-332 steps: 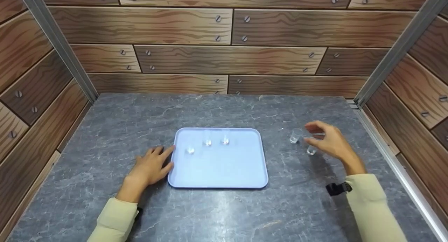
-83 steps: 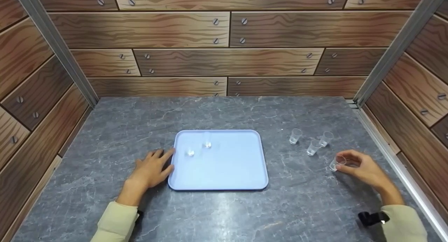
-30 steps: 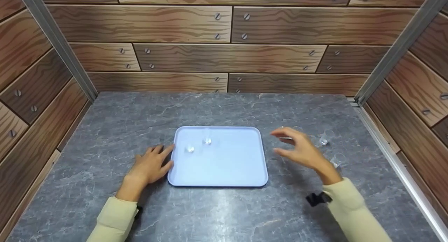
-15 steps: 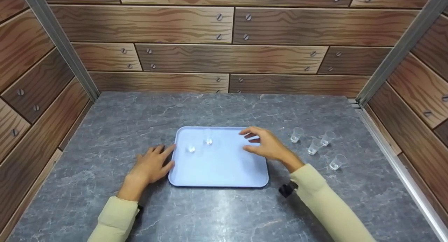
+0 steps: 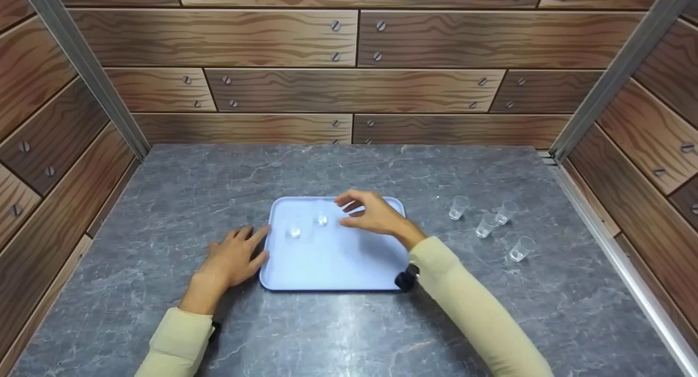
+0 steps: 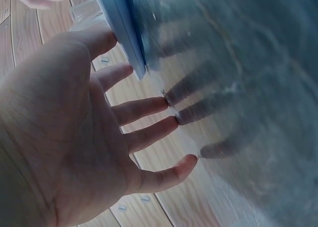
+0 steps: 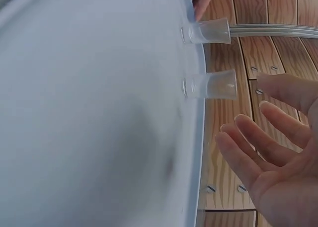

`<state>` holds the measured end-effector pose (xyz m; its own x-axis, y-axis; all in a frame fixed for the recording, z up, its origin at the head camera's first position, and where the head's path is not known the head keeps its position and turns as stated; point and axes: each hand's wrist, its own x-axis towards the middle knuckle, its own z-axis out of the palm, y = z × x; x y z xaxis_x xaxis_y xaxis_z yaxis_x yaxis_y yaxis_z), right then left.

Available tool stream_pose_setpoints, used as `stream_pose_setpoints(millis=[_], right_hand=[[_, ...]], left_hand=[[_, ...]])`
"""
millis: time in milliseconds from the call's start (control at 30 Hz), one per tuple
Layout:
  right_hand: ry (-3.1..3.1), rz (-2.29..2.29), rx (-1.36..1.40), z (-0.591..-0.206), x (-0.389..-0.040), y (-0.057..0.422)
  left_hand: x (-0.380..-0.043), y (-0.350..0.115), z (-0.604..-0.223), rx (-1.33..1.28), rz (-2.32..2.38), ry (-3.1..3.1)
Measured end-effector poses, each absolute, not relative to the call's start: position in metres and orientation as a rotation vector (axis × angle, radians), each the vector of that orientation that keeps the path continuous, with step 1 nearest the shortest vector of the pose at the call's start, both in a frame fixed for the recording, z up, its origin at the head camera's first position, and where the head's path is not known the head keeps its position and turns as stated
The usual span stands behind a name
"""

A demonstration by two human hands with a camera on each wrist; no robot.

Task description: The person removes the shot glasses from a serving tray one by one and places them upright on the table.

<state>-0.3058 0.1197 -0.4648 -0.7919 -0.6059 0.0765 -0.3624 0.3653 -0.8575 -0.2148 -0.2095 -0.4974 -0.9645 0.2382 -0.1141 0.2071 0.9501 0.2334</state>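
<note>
A light blue tray (image 5: 338,262) lies on the table with two small clear shot glasses standing on it: one at the left (image 5: 295,232) and one farther back (image 5: 322,219). My left hand (image 5: 230,259) rests at the tray's left edge, thumb and index finger touching the rim, the other fingertips on the table. Over the tray, right of the rear glass, my right hand (image 5: 371,213) hovers with fingers loosely bent and nothing between them. The right wrist view shows a gap between this right hand (image 7: 278,132) and the nearer glass (image 7: 211,85).
Several more clear shot glasses stand on the grey table right of the tray: one at the back (image 5: 458,208), one in the middle (image 5: 486,225), one beside it (image 5: 507,211) and one nearer the front (image 5: 522,249). Wood-patterned walls (image 5: 349,90) enclose the table.
My right hand has released a glass at the right, then travelled left across the table to above the tray. Earlier, a third glass stood on the tray. The left hand has stayed put.
</note>
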Motion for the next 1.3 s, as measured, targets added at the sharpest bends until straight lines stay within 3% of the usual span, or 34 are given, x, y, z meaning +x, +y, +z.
stream_pose_setpoints(millis=[733, 1300], right_hand=[[2.531, -1.327, -0.832, -0.486, -0.314, 0.078], [2.581, -1.315, -0.843, -0.456, -0.283, 0.128]], left_hand=[[-0.219, -0.209, -0.493, 0.352, 0.325, 2.972], [-0.217, -0.206, -0.497, 0.318, 0.306, 2.971]])
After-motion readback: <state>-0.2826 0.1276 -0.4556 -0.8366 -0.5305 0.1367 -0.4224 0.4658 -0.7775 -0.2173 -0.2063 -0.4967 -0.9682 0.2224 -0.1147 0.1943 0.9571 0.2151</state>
